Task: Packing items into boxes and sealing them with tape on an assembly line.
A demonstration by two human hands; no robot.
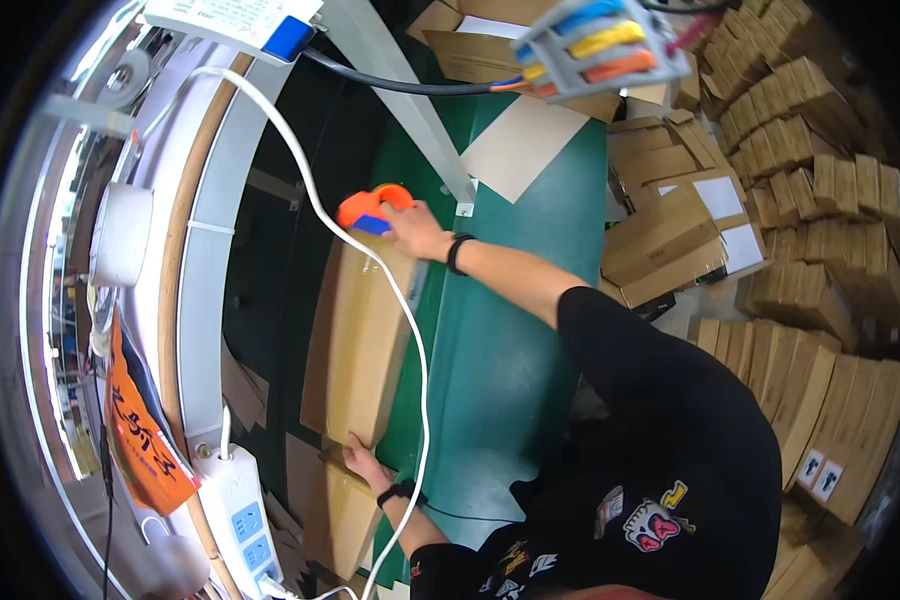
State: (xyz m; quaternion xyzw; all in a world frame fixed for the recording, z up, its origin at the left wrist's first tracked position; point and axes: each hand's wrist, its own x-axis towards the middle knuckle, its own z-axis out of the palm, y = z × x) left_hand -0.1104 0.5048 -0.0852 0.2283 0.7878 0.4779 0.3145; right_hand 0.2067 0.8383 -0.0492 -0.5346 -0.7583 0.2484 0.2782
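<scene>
A long flat brown cardboard box (355, 340) lies at the left edge of a green table (500, 330). My right hand (417, 230), a black band on its wrist, grips an orange and blue tape dispenser (368, 208) pressed on the box's far end. A strip of clear tape shows on the box just below the dispenser. My left hand (363, 462), with a black watch on the wrist, rests flat on the box's near end, fingers spread. A white cable (410, 330) hangs across the box.
A second cardboard box (332, 515) lies below my left hand. A white power strip (245, 520) sits at lower left. Several stacks of brown cartons (800, 200) fill the right side. A pale cardboard sheet (525, 145) and a grey metal post (410, 100) stand farther back.
</scene>
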